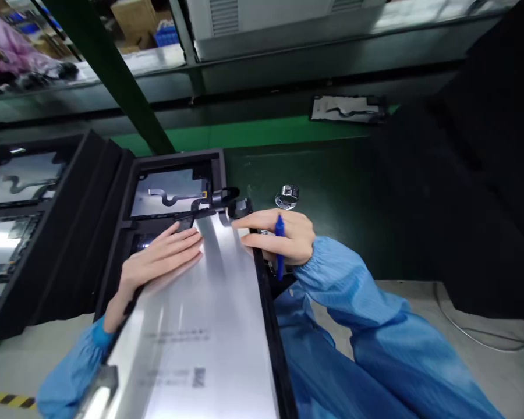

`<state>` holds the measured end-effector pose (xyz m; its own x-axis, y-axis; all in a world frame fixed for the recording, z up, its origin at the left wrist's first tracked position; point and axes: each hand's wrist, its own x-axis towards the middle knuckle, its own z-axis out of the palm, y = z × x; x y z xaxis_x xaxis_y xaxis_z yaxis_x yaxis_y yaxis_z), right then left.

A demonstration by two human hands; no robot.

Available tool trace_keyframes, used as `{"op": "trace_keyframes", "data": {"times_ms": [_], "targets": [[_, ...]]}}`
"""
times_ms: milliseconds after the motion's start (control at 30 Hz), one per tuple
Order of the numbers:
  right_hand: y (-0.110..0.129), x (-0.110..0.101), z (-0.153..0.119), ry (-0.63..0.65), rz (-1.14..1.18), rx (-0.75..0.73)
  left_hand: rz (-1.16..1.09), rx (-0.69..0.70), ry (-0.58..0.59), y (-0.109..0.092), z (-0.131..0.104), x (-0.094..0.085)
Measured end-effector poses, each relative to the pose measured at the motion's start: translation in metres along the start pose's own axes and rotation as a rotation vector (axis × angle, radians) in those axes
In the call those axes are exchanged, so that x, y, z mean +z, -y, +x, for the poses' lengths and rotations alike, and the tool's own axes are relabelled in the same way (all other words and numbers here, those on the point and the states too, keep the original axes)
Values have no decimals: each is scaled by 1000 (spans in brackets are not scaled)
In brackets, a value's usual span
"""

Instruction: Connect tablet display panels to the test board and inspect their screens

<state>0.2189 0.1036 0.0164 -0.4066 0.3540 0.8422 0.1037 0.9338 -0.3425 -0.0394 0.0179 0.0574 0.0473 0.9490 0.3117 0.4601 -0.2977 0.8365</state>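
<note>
One green bench, green post, pale floor; silvery panel

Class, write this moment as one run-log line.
left hand: on panel | right hand: holding pen, at panel edge

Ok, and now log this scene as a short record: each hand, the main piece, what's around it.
Left hand: spread flat, fingers over the left side of the silver panel
Right hand: at the panel's right edge near its far end, with a blue pen among the fingers
Panel marking: printed lines and a square code, too blurred to read
Beyond left hand: black tray holding another panel
Beyond right hand: small shiny metal object on the green tabletop
</note>
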Motion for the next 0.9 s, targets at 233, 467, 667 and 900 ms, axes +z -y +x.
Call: {"op": "trace_keyframes", "data": {"times_ms": [233, 467, 667, 900], "targets": [[-55, 37, 4, -47, 461, 541, 405, 693, 210, 19, -1, -18], [-79, 9, -4, -96, 577, 866, 631, 767, 256, 96, 24, -10], [-64, -27, -6, 164, 759, 885, 726, 538, 409, 124, 24, -17], [-48, -15, -9, 305, 794, 800, 699, 279, 544, 79, 31, -10]]}}
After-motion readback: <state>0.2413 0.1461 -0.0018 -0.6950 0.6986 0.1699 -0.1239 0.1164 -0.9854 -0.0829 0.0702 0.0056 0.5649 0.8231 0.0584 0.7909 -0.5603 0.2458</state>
